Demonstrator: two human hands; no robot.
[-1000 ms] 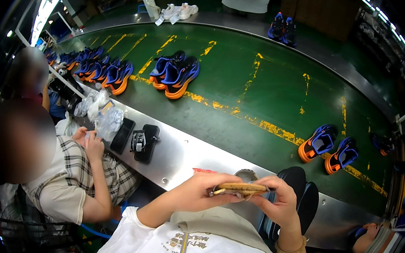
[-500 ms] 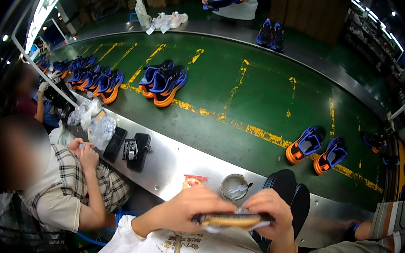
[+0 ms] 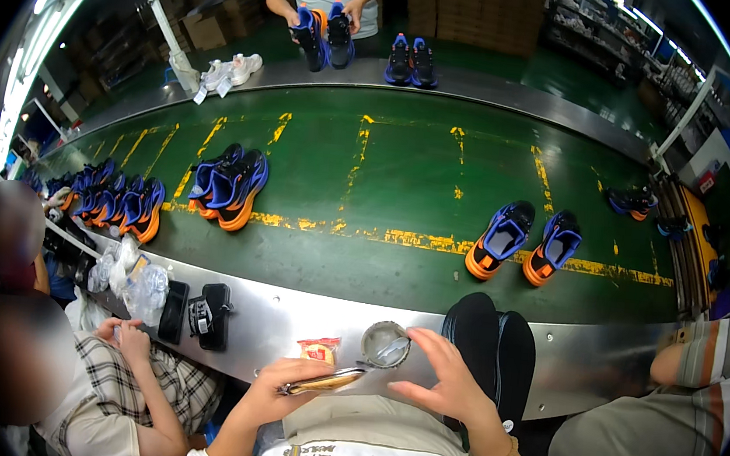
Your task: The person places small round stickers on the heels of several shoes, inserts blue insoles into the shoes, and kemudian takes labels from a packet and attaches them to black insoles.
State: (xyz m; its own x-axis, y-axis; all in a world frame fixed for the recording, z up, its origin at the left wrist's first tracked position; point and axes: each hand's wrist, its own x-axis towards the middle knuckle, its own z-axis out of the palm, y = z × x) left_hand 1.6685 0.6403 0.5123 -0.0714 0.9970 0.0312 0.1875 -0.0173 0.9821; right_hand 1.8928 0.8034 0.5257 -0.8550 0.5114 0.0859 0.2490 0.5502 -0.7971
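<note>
Plainly, the left hand (image 3: 275, 391) is clamped on a flat tan-faced thing (image 3: 324, 383), its long axis slanting up rightward toward the near side of the round grey container (image 3: 368, 344). The right hand (image 3: 453, 388), thumb and fingers spread apart, is nearer that container, just right of it; contact is unclear. A red-and-yellow packet (image 3: 319, 349) lies left of the container, black insoles (image 3: 471, 339) to its right.

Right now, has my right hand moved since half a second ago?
Yes. Your right hand has let go of the flat item and reached forward, to the right rim of the round grey bowl.
</note>
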